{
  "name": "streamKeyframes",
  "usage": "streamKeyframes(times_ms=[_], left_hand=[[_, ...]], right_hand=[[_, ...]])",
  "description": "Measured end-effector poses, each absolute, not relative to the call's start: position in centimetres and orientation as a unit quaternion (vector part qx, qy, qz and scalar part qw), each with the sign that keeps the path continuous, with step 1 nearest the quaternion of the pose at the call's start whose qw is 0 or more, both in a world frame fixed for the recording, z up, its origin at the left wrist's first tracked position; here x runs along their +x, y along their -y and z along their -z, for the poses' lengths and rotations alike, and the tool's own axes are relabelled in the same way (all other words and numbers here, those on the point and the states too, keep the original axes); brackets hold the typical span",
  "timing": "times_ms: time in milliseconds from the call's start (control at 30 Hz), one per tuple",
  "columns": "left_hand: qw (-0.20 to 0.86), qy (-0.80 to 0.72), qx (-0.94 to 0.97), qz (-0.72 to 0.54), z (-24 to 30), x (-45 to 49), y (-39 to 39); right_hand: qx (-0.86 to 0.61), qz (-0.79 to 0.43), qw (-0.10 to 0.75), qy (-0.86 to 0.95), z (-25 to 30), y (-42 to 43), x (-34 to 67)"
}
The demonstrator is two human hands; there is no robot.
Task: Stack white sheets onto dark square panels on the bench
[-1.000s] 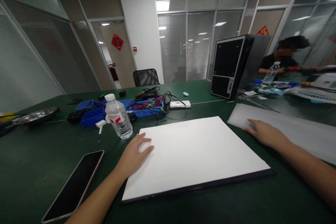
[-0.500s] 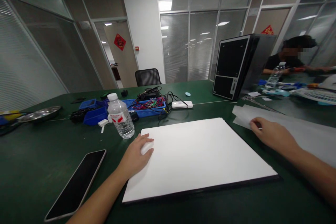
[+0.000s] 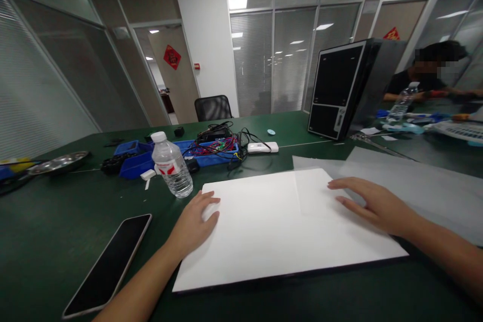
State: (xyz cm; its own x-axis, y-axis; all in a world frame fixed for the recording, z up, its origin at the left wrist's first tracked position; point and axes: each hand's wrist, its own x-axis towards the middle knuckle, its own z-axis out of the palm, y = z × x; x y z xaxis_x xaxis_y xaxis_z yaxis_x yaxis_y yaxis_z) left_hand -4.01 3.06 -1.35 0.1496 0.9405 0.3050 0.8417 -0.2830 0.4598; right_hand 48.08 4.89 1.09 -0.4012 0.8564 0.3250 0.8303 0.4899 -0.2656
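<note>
A large white board [image 3: 264, 231] lies flat on the green table [image 3: 49, 226] in front of me. My left hand [image 3: 194, 221] rests flat on its near left corner, fingers spread. My right hand [image 3: 372, 204] lies flat, fingers stretched out, on a translucent sheet [image 3: 407, 181] whose left edge overlaps the board's right part.
A black phone [image 3: 107, 264] lies near left. A water bottle [image 3: 171, 166] stands behind the board, with blue bins and tangled wires [image 3: 215, 148] beyond. A black computer case [image 3: 341, 88] stands at the back right. Another person [image 3: 433, 73] sits far right among tools and a second bottle.
My right hand has slid left with the translucent sheet, which now overlaps the board's right side. My left hand has stayed on the board's corner.
</note>
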Motion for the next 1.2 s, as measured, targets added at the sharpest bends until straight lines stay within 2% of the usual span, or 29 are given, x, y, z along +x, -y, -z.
streamKeyframes(times_ms=[233, 567, 767, 933, 1200], left_hand=[[0.087, -0.593, 0.754, -0.268, 1.2, -4.0, -3.1], [0.09, -0.596, 0.751, -0.27, 1.4, -4.1, -3.1], [0.093, -0.595, 0.754, -0.261, 0.9, -3.9, -2.9], [0.101, -0.596, 0.749, -0.271, 1.0, -3.9, -2.9], [0.101, -0.595, 0.752, -0.266, 1.2, -3.9, -2.9]], right_hand=[[-0.57, -0.052, 0.161, 0.804, -0.9, -6.2, 49.6], [-0.453, -0.155, 0.218, 0.85, -0.4, -4.1, 46.5], [-0.544, -0.091, 0.225, 0.803, -1.0, -5.2, 47.9], [-0.615, -0.066, 0.192, 0.762, -1.5, -5.6, 48.8], [-0.512, -0.155, 0.192, 0.822, -1.0, -4.6, 47.3]])
